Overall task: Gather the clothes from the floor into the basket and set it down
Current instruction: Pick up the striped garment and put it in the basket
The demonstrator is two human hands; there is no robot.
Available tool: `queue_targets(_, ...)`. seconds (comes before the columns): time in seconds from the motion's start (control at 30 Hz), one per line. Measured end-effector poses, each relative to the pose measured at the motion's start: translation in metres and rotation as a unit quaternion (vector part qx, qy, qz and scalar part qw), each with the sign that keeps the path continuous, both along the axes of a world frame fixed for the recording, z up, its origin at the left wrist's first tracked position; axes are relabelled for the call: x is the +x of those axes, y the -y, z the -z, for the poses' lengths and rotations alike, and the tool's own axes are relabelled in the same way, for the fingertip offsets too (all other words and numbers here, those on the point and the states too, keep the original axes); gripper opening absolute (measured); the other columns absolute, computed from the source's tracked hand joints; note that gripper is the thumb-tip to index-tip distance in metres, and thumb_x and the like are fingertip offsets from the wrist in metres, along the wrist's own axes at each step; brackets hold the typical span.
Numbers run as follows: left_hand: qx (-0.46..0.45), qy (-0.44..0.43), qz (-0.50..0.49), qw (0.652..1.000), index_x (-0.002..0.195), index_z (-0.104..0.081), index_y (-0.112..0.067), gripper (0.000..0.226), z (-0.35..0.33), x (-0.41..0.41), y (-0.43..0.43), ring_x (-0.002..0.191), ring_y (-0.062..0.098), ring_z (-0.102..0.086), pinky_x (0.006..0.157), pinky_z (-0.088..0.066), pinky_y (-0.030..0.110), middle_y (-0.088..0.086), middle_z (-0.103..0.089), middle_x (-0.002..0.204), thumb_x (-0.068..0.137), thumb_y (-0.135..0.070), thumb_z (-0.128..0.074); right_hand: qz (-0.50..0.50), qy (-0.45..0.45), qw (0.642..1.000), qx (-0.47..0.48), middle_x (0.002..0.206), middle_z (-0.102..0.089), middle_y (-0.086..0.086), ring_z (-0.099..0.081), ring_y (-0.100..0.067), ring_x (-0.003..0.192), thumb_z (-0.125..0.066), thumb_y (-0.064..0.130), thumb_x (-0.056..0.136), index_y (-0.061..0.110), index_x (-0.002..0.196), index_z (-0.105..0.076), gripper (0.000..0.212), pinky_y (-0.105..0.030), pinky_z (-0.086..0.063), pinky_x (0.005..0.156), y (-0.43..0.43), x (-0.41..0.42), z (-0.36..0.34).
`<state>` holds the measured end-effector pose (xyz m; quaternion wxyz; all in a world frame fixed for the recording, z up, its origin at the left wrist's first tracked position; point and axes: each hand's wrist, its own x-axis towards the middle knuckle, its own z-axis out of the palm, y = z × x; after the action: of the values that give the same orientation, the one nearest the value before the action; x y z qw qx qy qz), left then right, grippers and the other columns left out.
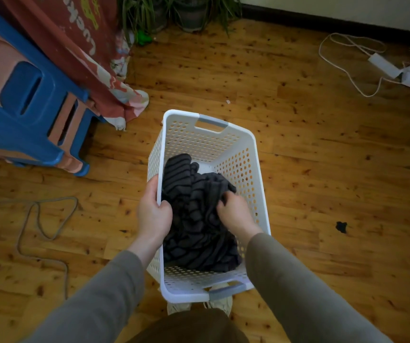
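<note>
Dark striped cloth (199, 214), one piece, is bunched in the right hand (233, 214) inside one white basket (251, 154) on the wood floor (323, 149). Left hand (153, 214) wraps the basket's left rim. One small dark scrap (341, 227) lies right.

Wooden floor (298, 157) bears basket (251, 144), stools (25, 115), cables (342, 68).
</note>
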<state>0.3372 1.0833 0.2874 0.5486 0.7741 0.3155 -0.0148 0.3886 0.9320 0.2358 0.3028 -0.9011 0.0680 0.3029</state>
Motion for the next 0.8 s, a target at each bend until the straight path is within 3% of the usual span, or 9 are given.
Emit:
queue_targets(0.17,0.007,0.015,0.003,1.0,0.135,-0.043,-0.015,0.061,-0.012,0.006,-0.007,0.119,0.019,-0.048,0.102,-0.043,0.036,0.004,-0.051,0.133,0.083,0.016,-0.039,0.174,0.153,0.97,-0.079,0.122,-0.056,-0.017,-0.048,-0.033,0.115,-0.049,0.014,0.089,0.002,0.119,-0.053,0.032,-0.04,-0.04,0.097,0.031,0.005,-0.01)
queue_targets(0.3,-0.025,0.016,0.004,1.0,0.135,-0.042,-0.015,0.059,-0.024,0.015,-0.016,0.121,0.022,-0.05,0.103,-0.043,0.046,0.005,-0.053,0.133,0.084,0.014,-0.04,0.321,0.039,0.946,-0.029,0.122,-0.057,-0.026,-0.053,-0.039,0.115,-0.058,0.014,0.085,-0.007,0.122,-0.047,0.045,-0.042,-0.043,0.096,0.051,0.01,-0.013)
queue_targets(0.4,-0.029,0.011,0.011,0.999,0.139,-0.039,-0.013,0.059,-0.03,0.022,-0.022,0.126,0.024,-0.047,0.105,-0.041,0.047,0.008,-0.05,0.137,0.085,0.012,-0.042,0.321,0.01,0.947,0.026,0.109,-0.066,-0.024,-0.062,-0.037,0.098,-0.061,0.013,0.082,-0.004,0.107,-0.062,0.03,-0.039,-0.052,0.084,0.056,0.012,-0.02)
queue_targets(0.57,-0.002,-0.025,0.032,0.999,0.143,-0.03,-0.008,0.057,-0.045,0.033,-0.034,0.135,0.028,-0.035,0.111,-0.032,0.048,0.012,-0.038,0.147,0.088,0.006,-0.041,0.259,0.081,0.959,0.084,0.099,-0.069,-0.016,-0.06,-0.026,0.081,-0.061,0.017,0.085,0.002,0.099,-0.065,0.02,-0.032,-0.05,0.073,0.06,0.012,-0.057)
queue_targets(0.63,-0.004,-0.046,0.034,0.998,0.142,-0.029,-0.006,0.056,-0.061,0.04,-0.036,0.135,0.03,-0.035,0.111,-0.032,0.049,0.015,-0.037,0.147,0.089,0.004,-0.041,0.259,0.098,0.953,0.124,0.095,-0.069,-0.018,-0.06,-0.027,0.081,-0.059,0.017,0.086,0.0,0.094,-0.064,0.02,-0.039,-0.053,0.075,0.063,0.013,-0.083)
queue_targets(0.7,-0.007,-0.053,0.043,0.998,0.14,-0.032,-0.004,0.053,-0.077,0.046,-0.036,0.132,0.032,-0.038,0.109,-0.034,0.049,0.016,-0.04,0.144,0.089,0.004,-0.041,0.271,0.097,0.944,0.162,0.091,-0.067,-0.014,-0.06,-0.024,0.084,-0.056,0.016,0.088,0.002,0.095,-0.064,0.017,-0.041,-0.052,0.082,0.065,0.015,-0.109)
queue_targets(0.8,-0.01,-0.024,0.058,0.998,0.127,-0.046,-0.001,0.043,-0.117,0.054,-0.029,0.118,0.033,-0.051,0.1,-0.043,0.043,0.014,-0.054,0.127,0.086,0.009,-0.04,0.282,0.1,0.937,0.181,0.086,-0.064,-0.005,-0.057,-0.019,0.083,-0.055,0.013,0.089,0.005,0.1,-0.064,0.017,-0.035,-0.048,0.077,0.073,0.018,-0.158)
